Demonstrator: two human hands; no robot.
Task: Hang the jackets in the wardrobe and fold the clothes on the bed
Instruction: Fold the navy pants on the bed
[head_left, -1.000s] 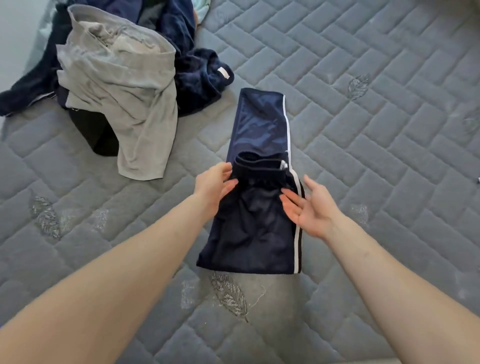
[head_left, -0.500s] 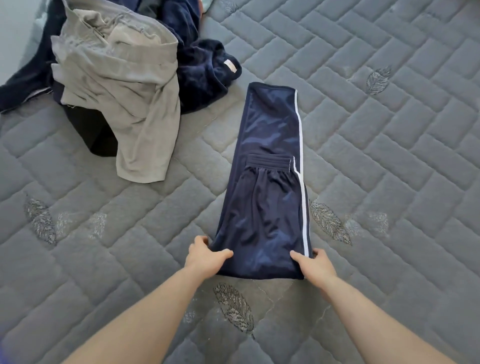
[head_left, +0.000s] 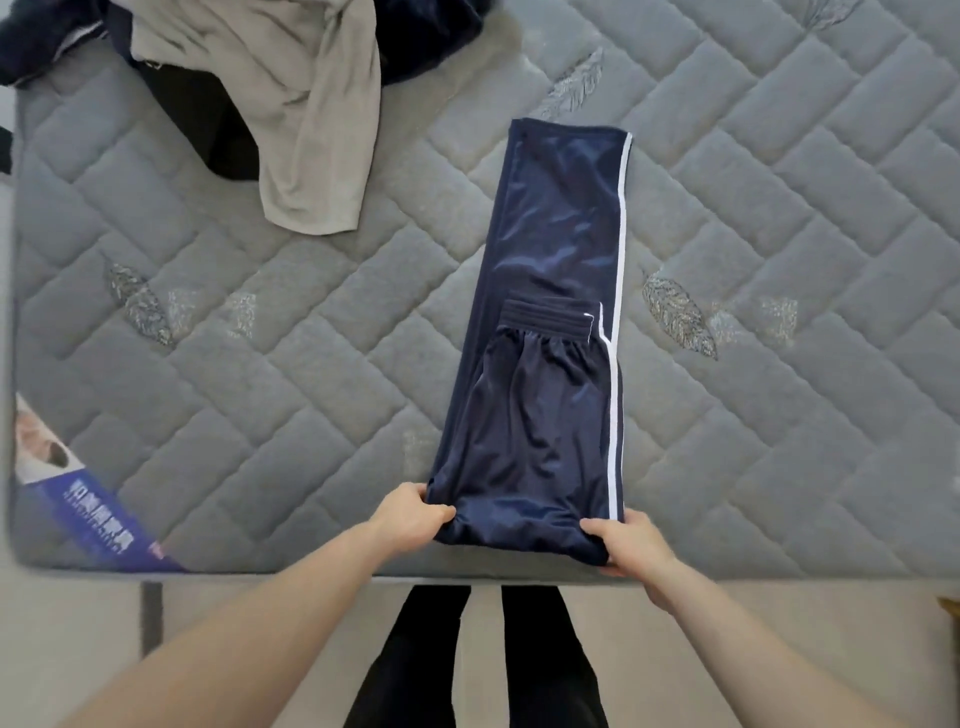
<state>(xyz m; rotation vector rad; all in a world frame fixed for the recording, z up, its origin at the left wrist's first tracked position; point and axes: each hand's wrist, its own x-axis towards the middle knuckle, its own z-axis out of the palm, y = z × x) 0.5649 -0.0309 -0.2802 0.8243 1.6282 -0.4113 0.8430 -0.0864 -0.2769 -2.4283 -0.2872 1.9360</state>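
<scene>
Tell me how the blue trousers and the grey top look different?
The blue trousers lie folded flat and long; the grey top is crumpled on a pile. The trousers are shiny with a white stripe; the top is plain. Both hands hold the trousers; nothing holds the top. Both lie on the mattress.

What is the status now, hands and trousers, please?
Left hand and right hand grip near fold of navy trousers. Trousers half folded, flat on mattress. Unfolded clothes pile far left, not in way.

One navy track pants (head_left: 545, 364), two hands, one grey garment (head_left: 291, 93), one mattress (head_left: 779, 260)
</scene>
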